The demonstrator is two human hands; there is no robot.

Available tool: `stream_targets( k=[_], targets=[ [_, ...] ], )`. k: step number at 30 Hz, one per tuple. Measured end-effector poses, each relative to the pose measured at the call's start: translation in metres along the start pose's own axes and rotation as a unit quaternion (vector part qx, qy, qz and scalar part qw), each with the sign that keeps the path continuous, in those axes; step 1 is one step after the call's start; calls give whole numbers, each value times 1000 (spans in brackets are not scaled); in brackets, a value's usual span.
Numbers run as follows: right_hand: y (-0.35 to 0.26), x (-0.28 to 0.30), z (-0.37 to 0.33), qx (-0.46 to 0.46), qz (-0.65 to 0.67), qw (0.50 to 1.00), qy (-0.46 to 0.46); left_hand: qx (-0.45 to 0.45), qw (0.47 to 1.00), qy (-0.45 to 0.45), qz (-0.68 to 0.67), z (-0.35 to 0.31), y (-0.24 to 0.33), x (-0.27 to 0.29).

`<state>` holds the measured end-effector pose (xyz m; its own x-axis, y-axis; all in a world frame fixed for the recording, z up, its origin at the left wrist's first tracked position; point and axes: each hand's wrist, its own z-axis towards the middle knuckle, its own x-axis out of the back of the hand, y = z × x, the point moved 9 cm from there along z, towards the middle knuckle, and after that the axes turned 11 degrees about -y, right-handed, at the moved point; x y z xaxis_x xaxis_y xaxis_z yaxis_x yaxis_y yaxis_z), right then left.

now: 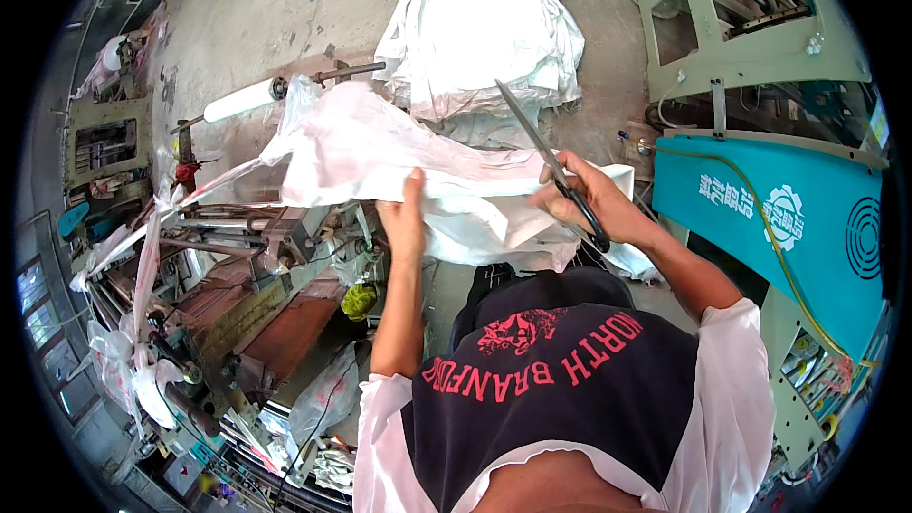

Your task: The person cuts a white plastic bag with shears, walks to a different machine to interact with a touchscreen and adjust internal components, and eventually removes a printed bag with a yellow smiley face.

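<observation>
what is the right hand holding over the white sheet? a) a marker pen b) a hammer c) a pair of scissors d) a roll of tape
c: the right hand grips black-handled scissors with the long blades pointing up and away over the white sheet, while the left hand holds the sheet's edge.

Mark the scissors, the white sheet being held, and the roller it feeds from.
scissors (537, 138): head view, on the blades above the right hand.
white sheet (361, 147): head view, on the flat stretch left of the left hand.
roller (242, 100): head view, mid-length of the white tube.
</observation>
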<state>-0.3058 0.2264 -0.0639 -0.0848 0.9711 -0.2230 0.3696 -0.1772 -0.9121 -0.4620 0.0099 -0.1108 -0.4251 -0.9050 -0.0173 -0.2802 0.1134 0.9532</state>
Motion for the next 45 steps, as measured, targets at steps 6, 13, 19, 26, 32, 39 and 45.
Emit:
stream_targets(
  k=[6,13,19,26,32,39,45],
  targets=[
    [-39,-38,44,114,-202,970,76,-107,984,-34,136,-41,27,-60],
    [-41,0,52,63,-218,955,189,-99,932,-178,298,-54,47,-89],
    [-97,64,42,161,-104,964,186,-142,923,-46,355,-59,85,-34],
    [-102,-22,62,115,-307,945,-18,-259,877,-49,401,-62,149,-71],
    [-78,27,24,-29,-392,920,8,-163,949,-47,267,-57,97,-25],
    [-24,-25,-78,-205,20,922,-328,-127,957,-126,227,-60,75,-33],
    [-7,-37,-88,-334,71,878,-335,-164,945,-135,248,-60,80,-42]
  ],
)
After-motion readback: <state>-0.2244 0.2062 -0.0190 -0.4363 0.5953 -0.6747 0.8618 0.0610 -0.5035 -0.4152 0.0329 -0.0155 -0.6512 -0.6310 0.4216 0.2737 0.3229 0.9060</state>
